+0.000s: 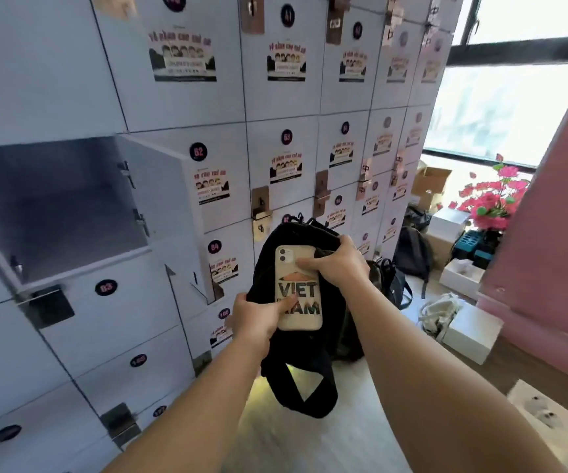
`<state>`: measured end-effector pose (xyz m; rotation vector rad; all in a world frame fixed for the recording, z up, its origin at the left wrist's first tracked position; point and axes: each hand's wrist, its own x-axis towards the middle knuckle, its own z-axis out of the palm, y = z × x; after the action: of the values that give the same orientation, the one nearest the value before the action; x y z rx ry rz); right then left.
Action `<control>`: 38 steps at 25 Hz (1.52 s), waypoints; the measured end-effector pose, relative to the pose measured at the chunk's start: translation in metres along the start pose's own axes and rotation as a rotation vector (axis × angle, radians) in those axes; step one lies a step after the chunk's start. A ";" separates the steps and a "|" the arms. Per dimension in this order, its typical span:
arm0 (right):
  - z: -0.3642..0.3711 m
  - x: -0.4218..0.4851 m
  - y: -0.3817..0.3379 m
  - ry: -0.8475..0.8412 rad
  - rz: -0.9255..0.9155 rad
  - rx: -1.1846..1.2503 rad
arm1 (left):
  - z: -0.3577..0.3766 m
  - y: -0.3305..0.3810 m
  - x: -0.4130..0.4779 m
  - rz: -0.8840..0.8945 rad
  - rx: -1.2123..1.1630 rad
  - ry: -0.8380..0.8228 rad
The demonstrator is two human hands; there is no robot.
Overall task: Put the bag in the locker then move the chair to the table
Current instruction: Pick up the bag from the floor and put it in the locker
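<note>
Counts in front of the locker wall

Two hands, the left hand (pixel 255 317) and the right hand (pixel 338 264), are up together holding one black bag (pixel 296 367) and one phone (pixel 299 287). One locker (pixel 53 209) stands open; the rest of the doors in view are closed, too many and too blurred toward the edges to count surely. One other backpack (pixel 412 252) sits on the floor by the window, near one bunch of pink flowers (pixel 490 196) and one brown cardboard box (pixel 431 180).

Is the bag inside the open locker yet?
No, the black bag is held in front of the lockers by both hands, right of the open locker, which looks empty.
</note>
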<state>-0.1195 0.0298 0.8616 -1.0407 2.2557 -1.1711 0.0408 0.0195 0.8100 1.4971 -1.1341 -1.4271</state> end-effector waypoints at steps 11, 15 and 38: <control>-0.045 -0.174 -0.168 0.117 -0.242 0.121 | -0.160 0.099 -0.131 0.298 -0.139 -0.055; -0.009 -0.219 -0.212 0.062 -0.323 0.181 | -0.233 0.107 -0.144 0.359 -0.158 0.035; 0.306 -0.016 -0.336 -0.317 -0.403 0.104 | -0.336 0.109 0.161 0.195 -0.146 0.478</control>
<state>0.2284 -0.2454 0.9618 -1.5634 1.7726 -1.1593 0.3616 -0.1845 0.8900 1.4731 -0.8324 -0.9301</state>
